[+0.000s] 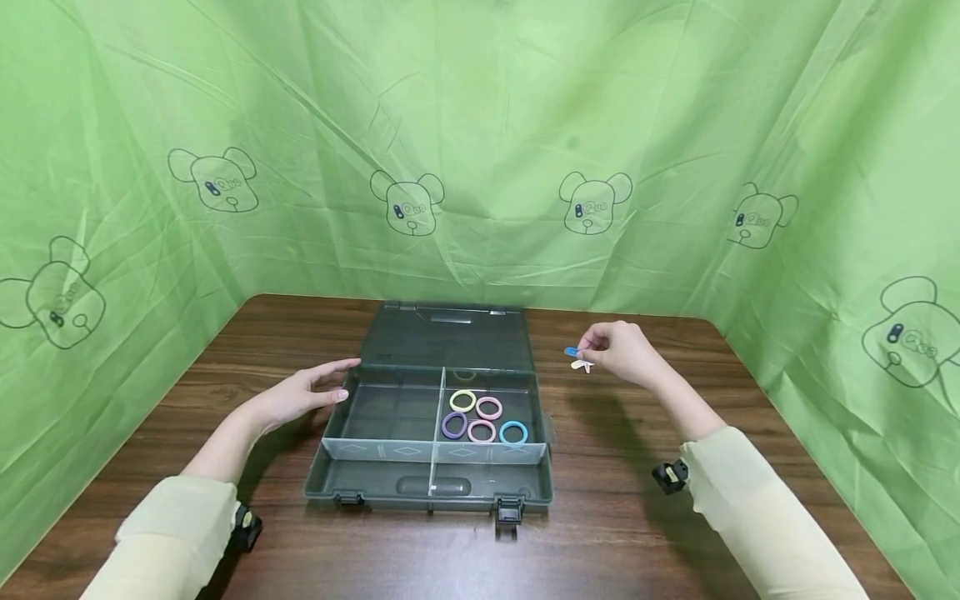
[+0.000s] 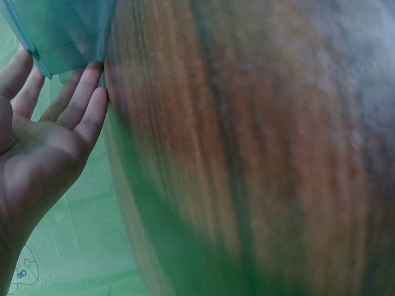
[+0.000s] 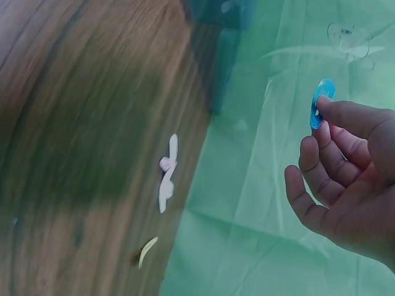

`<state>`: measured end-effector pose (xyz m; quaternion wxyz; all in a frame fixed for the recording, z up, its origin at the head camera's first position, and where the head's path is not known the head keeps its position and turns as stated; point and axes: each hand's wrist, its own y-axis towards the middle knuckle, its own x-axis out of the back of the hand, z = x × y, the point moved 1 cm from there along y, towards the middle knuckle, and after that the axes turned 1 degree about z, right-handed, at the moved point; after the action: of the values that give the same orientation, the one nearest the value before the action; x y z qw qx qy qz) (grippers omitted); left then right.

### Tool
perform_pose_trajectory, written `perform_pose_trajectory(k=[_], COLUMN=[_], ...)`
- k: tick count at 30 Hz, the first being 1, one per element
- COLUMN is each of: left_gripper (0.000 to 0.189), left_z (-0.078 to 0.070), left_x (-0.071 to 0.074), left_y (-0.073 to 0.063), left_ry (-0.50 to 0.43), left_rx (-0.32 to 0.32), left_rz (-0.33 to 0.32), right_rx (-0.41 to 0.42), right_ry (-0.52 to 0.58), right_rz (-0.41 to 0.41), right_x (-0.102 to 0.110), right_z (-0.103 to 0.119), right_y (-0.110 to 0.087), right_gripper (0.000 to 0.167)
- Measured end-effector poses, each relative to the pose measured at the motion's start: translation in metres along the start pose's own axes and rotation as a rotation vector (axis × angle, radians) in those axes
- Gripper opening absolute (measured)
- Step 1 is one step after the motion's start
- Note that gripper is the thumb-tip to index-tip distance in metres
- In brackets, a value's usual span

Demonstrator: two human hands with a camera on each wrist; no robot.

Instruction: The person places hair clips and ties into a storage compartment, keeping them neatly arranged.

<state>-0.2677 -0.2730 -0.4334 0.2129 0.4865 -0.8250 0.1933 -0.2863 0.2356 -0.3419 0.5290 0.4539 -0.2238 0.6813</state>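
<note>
My right hand point(image 1: 621, 350) pinches a small blue hair clip point(image 3: 322, 103) between thumb and fingertips, raised above the table right of the organizer box. Below that hand, pale pink and white clips point(image 1: 581, 365) lie on the wood; the right wrist view also has a thin yellow clip point(image 3: 147, 252). With fingers mostly straight, my left hand point(image 1: 296, 397) rests against the left wall of the dark translucent organizer box point(image 1: 313, 475), thumb near its rim. Several ring-shaped hair ties point(image 1: 489, 407) in yellow, pink, purple and blue lie in the box's back right compartment.
The box's lid point(image 1: 446, 337) is folded back flat behind it. Two latches point(image 1: 508, 510) stick out at its front edge. The brown wooden table point(image 1: 600, 533) is enclosed by green curtains point(image 1: 495, 100) printed with bear heads.
</note>
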Motion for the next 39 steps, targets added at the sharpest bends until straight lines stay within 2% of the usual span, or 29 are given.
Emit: perform_pose_trajectory(k=[12,20,30,39], left_gripper=[0.059,0.06,0.059,0.059], left_z=[-0.005,-0.003,-0.003,-0.004], left_x=[0.001,0.0,0.001,0.001], left_y=[-0.003,-0.001,-0.001,-0.001], left_ry=[-0.007,-0.007,-0.003,0.007], left_rx=[-0.005,0.006,0.009,-0.003], left_rz=[0.01,0.007,-0.003,0.008], right_rx=[0.037,0.08,0.113,0.196], right_ry=[0.072,0.143,0.267,0.339], right_rz=[0.041,0.074,0.186,0.264], right_x=[-0.004,-0.011,-0.023,-0.045], right_z=[0.047,0.075,0.106,0.129], right_y=[0.016,0.031,0.047,0.061], right_gripper=[0.007,0.007,0.007,0.007])
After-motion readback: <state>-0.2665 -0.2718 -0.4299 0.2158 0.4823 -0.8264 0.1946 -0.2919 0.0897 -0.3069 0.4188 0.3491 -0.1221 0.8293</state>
